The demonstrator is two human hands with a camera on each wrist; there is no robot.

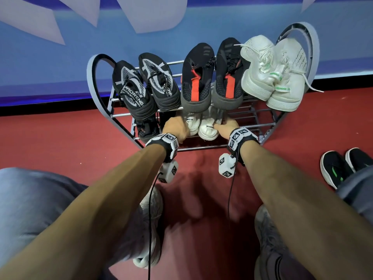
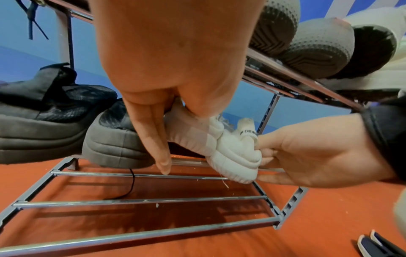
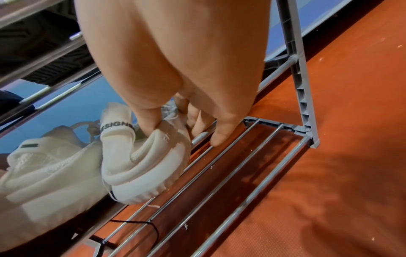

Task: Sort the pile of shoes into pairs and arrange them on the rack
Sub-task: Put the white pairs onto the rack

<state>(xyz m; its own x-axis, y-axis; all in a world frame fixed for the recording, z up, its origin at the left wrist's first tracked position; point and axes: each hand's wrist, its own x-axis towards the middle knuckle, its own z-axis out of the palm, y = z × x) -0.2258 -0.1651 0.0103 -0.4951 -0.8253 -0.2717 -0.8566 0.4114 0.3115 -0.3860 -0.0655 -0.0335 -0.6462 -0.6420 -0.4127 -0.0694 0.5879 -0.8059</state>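
1. Landmark: the metal shoe rack (image 1: 260,116), two tiers of chrome bars, standing on a red floor (image 1: 70,142) against a blue wall (image 1: 60,63).
2. Rack's upper tier, left end: a black pair with grey pattern (image 1: 145,83), heels toward the camera.
3. Upper tier, middle: a black pair with red heel tabs (image 1: 212,77).
4. Upper tier, right end: a white knit pair (image 1: 272,71), one shoe partly overlapping the other, a lace trailing off the rack's right side.
5. Rack's lower tier, left end: a dark pair with grey soles (image 2: 66,125), mostly hidden in the head view.
6. Lower tier, middle: two white sneakers, side by side and touching.
7. Left hand (image 1: 177,128) grips the left white sneaker (image 1: 191,124) at the collar; thumb and curled fingers pinch it, index finger points straight down to a rack bar.
8. Right hand (image 1: 227,128) holds the right white sneaker (image 1: 209,130) at the heel; thumb tucked into the collar, the other fingers curled along its outer side.
9. On the floor right of the rack: a black pair with green accents (image 1: 341,168), well apart from it.
10. Both wrists carry marker-tagged camera bands (image 1: 242,137).
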